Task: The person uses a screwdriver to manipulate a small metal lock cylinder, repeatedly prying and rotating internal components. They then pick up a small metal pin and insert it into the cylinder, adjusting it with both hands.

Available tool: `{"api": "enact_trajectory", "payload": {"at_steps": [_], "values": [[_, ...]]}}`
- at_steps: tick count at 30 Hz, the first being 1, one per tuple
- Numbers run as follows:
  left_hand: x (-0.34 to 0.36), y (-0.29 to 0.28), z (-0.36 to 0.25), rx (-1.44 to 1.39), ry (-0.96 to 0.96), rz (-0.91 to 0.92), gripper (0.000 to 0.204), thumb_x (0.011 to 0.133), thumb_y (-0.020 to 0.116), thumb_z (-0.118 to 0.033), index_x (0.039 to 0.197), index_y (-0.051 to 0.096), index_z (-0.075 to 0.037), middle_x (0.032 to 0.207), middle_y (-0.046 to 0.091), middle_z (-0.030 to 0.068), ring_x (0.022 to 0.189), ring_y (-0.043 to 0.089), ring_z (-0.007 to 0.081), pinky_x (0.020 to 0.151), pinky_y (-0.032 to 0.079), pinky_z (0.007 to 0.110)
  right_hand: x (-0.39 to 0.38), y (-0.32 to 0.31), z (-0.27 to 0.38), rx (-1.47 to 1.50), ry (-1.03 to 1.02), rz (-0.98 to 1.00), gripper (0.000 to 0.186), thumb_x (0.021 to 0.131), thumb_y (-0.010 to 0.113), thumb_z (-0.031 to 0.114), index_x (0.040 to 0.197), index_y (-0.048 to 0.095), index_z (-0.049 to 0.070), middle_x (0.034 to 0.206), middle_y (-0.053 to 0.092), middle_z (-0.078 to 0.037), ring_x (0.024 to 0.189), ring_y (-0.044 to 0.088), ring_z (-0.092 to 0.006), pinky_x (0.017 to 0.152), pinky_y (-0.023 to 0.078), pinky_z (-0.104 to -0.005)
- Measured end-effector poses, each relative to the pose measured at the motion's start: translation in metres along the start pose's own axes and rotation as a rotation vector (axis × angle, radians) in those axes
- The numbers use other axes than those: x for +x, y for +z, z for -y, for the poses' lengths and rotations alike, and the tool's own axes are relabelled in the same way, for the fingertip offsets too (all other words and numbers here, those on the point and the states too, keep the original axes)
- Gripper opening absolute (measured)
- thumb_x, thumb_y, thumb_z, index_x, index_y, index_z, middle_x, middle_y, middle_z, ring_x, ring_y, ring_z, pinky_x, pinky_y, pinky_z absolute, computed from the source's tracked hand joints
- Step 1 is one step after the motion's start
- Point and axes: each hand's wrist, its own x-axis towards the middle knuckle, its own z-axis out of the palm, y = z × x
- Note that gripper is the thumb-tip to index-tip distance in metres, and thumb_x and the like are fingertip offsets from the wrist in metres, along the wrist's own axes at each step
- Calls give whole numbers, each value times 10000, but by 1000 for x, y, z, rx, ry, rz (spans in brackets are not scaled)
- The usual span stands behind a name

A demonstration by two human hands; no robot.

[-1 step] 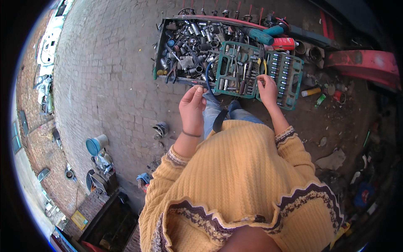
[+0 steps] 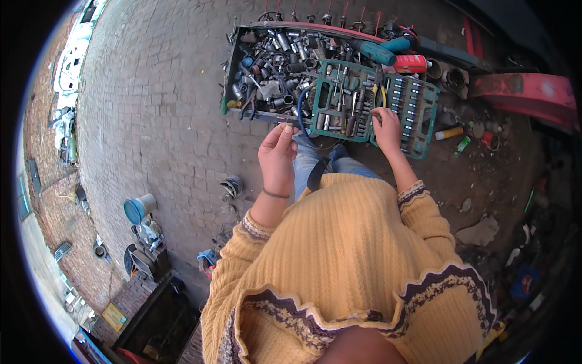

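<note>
My left hand (image 2: 276, 150) is raised in front of the near side of the metal parts tray. Its thumb and forefinger pinch something small that I cannot make out. My right hand (image 2: 388, 130) is over the hinge side of an open green socket set case (image 2: 429, 121), fingers curled and thumb close to the fingertips; whatever they hold is hidden. Beside that hand, a ratchet-like tool with a dark handle (image 2: 351, 124) and rows of sockets lie in the case's left half. Several shiny bits or sockets (image 2: 411, 100) line the right half.
The tray (image 2: 227, 91) is heaped with loose sockets. A teal power tool (image 2: 377, 53) and a red can (image 2: 411, 64) lie behind the case. A red metal part (image 2: 524, 91) stands at right. A bucket (image 2: 139, 207) sits on brick paving at left.
</note>
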Motion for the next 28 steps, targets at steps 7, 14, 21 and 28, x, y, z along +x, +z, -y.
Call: {"api": "enact_trajectory", "payload": {"at_steps": [7, 14, 21, 28], "values": [[-2, -10, -6, -17, -31, 94, 157, 970, 648, -144, 1096, 676, -54, 954, 690, 1, 677, 532, 32, 548, 398, 159, 8, 24, -13, -196, -398, 129, 186, 781, 653, 16, 952, 665, 88, 1012, 600, -55, 1017, 561, -277, 849, 476, -414], [0, -10, -8, -50, -11, 50, 157, 967, 644, -129, 1083, 683, -30, 947, 691, 17, 655, 517, 38, 545, 378, 176, 12, 28, -6, -110, -61, -39, 124, 850, 662, 96, 971, 664, 67, 991, 653, -99, 980, 628, -322, 813, 515, -424], [0, -6, -9, -13, -24, 101, 160, 969, 645, -131, 1100, 676, -45, 958, 683, 17, 685, 521, 51, 585, 407, 176, 40, 29, 1, -338, 230, 119, 220, 916, 626, 297, 949, 676, 85, 875, 715, -142, 841, 686, -367, 731, 540, -479], [-1, -6, -9, -29, -22, 91, 173, 963, 652, -129, 1111, 670, -42, 957, 689, 23, 691, 531, 54, 590, 420, 177, 51, 49, -19, -177, 332, 128, 270, 839, 717, 345, 959, 730, 103, 895, 724, -159, 900, 694, -342, 762, 550, -453]]}}
